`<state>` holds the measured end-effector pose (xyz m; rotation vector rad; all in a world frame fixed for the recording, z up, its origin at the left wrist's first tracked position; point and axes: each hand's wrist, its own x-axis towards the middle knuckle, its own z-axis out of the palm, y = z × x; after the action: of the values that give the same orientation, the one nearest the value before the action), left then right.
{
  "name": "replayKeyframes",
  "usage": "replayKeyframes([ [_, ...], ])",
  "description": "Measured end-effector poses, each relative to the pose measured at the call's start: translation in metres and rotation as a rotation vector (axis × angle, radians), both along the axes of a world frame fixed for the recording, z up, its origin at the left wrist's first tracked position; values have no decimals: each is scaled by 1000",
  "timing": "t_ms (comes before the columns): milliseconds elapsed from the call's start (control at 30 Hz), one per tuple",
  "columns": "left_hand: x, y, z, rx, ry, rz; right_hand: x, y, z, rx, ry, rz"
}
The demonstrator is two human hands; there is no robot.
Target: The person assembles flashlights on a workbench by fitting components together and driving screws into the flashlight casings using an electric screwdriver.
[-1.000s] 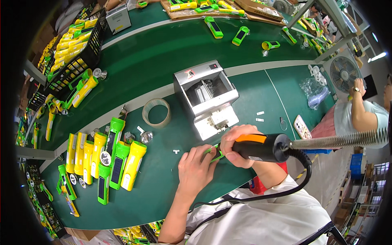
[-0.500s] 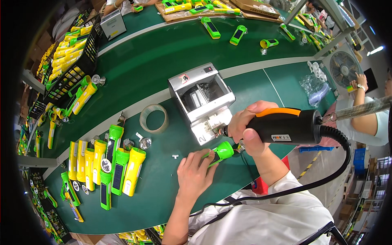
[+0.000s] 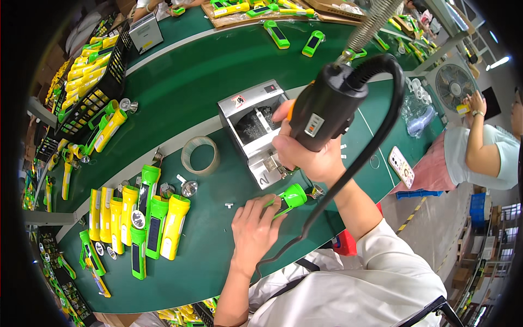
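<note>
My right hand is wrapped round a black electric screwdriver with an orange lever, hanging from a coiled spring. Its bit end is hidden behind my fingers, close to the front of a silver screw feeder with small screws inside. On the green table, my left hand holds down a green flashlight body, its wide end pointing right. Just past that end lies a small reflector.
Left of my left hand stand several yellow and green flashlights. A tape roll and a loose reflector lie near the feeder. A black crate of flashlights is far left. A phone lies right; a person works beyond.
My right hand has swung the screwdriver from nearly level to steeper, its back end rising up and to the left. My left hand keeps the flashlight body almost in place.
</note>
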<state>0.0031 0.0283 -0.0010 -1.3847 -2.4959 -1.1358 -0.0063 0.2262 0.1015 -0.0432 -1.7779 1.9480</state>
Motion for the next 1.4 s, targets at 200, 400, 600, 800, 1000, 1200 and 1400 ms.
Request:
replayKeyframes([
  [200, 1, -1, -12, 22, 36, -7, 32, -4, -18, -48, 141, -13],
  [400, 1, -3, -18, 47, 106, -20, 72, -13, -36, 36, 184, 50],
  [600, 3, -2, -17, 60, 90, -2, 77, -22, -46, 110, 155, 71],
  [800, 4, -1, -15, 65, 73, 8, 76, -22, -53, 93, 129, 59],
  [1000, 2, -2, -14, 72, 64, 1, 76, -23, -68, 161, 187, 110],
  [1200, 2, -4, -16, 77, 73, 0, 78, -23, -74, 69, 198, 132],
  [1400, 4, -6, -17, 59, 95, -21, 83, -20, -79, 92, 218, 207],
])
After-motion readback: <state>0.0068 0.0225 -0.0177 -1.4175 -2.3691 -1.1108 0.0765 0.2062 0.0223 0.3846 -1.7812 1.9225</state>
